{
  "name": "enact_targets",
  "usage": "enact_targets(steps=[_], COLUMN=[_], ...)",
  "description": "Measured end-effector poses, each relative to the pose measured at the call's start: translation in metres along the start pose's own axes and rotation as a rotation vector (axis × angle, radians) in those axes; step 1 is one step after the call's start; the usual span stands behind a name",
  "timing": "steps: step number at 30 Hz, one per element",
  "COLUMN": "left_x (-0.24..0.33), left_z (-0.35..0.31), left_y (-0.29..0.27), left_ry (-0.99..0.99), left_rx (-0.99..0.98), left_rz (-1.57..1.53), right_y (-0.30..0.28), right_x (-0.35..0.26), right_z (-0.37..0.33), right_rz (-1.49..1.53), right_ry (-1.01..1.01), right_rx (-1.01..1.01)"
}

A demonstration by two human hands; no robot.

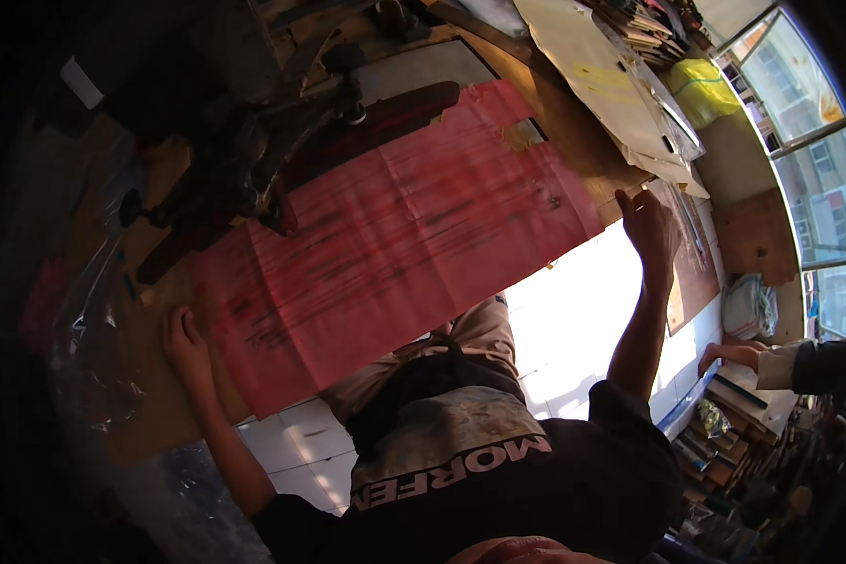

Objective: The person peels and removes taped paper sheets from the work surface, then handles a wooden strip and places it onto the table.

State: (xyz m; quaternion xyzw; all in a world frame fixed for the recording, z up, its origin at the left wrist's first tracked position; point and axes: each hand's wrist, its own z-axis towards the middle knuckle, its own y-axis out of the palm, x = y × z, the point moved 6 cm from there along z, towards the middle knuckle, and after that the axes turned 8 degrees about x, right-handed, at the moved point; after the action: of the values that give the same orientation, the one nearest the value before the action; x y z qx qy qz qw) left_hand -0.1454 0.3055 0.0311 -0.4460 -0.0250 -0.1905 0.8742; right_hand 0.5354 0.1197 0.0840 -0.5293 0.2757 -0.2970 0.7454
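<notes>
A large red sheet (395, 235) with fold creases and dark streaks lies across the wooden work table (127, 414) in front of me. Over its far left part stands a dark machine (282, 160) with a long bar and knobs; shadow hides its details. My left hand (186, 346) rests on the wood beside the sheet's left end, fingers stretched out and nothing seen in them. My right hand (650, 228) is held at the table's right edge, just past the sheet's right corner. Its fingers are loosely bent and apart, with nothing visible between them.
Cream boards (602, 85) are stacked at the far right of the table. Clear plastic film (94, 320) lies on the left. Beyond the white tiled floor, a yellow sack (703, 92) stands under the windows, and another person's leg (731, 354) shows near piled wood pieces.
</notes>
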Motion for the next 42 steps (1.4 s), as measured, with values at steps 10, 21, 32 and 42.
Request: enact_targets(steps=[10,21,32,42], left_x=[-0.007,-0.001,0.001,0.000], left_z=[0.002,-0.002,0.009,0.007], left_y=[-0.007,-0.012,-0.015,-0.015], left_ry=[-0.049,-0.145,-0.078,-0.039], left_rx=[-0.142,0.062,0.106,0.096], left_rz=[0.010,-0.084,-0.127,-0.064], right_y=[0.065,-0.018,-0.059,-0.023], right_x=[0.010,-0.120,-0.343,-0.387], right_z=[-0.052,-0.069,-0.239,-0.279], right_rz=[0.860,0.872,0.998,1.295], right_ry=[0.303,-0.219,-1.931,-1.982], right_rx=[-0.273,-0.054,-0.497,-0.580])
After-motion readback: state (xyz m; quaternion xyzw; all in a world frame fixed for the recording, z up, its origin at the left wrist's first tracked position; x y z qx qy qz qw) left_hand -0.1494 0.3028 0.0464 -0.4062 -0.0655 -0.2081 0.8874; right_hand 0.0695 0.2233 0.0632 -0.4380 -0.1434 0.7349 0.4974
